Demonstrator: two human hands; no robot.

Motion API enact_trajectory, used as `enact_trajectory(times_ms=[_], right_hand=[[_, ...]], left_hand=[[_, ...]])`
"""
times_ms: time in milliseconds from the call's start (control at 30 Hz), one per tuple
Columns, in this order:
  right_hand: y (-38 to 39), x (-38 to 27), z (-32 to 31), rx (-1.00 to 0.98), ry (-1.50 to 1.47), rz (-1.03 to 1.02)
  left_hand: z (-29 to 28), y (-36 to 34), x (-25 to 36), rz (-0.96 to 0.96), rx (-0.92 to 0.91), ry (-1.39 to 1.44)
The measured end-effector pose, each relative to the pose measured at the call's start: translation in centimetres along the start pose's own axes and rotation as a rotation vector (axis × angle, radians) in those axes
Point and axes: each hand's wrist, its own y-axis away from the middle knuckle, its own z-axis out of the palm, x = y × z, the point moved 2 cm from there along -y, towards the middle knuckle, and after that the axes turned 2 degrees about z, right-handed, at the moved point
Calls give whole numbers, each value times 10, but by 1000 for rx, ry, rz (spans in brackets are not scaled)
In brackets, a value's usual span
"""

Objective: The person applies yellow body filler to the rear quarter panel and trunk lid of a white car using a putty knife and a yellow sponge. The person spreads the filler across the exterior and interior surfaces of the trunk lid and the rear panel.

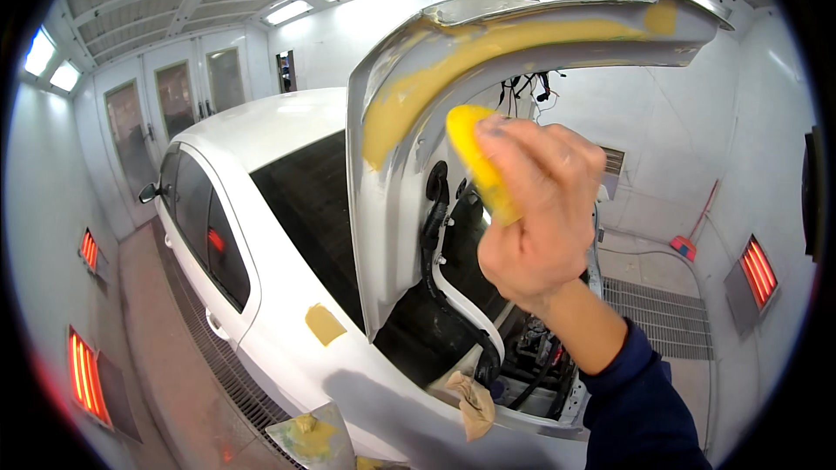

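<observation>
Head view, only one. Grips a yellow scraper [470, 143] in the right hand [544, 200], fingers curled firmly over it. Cannot tell the state of the left hand: out of frame. Scraper located below the curved upper edge of the raised lid [531, 59], under the band of filler [418, 87]; cannot tell from this angle whether touching.

Step in hand, as judged: smoothing filler. For a good result: keep the scraper at a steady low angle, press evenly, follow the curve from the lid's left edge towards its right corner. Thin out along the borders; lighten pressure near the crease.

Around: note another filler patch [325, 324] on the car [279, 331], left of the lid's lower corner. Note a mixing board [335, 426] smeared with filler, overlapping the car's near side in view; cannot see any support. Crumpled brown paper [475, 407] draped over the near edge of the car's opening.

In the way: loose wires [527, 85] hanging beneath the lid, behind the hand; also a black hose [453, 313] running down into the opening. Avoid snagging either.
</observation>
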Motion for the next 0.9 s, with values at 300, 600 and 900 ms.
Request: enact_trajectory(times_ms=[300, 600, 900], right_hand=[[-6, -14, 3, -225, -293, 164], [-72, -98, -18, -712, -1076, 188], [-61, -106, -36, -644, -997, 81]], left_hand=[[1, -1, 6, 39, 1, -21], [5, -2, 5, -14, 47, -81], [5, 8, -10, 10, 15, -90]])
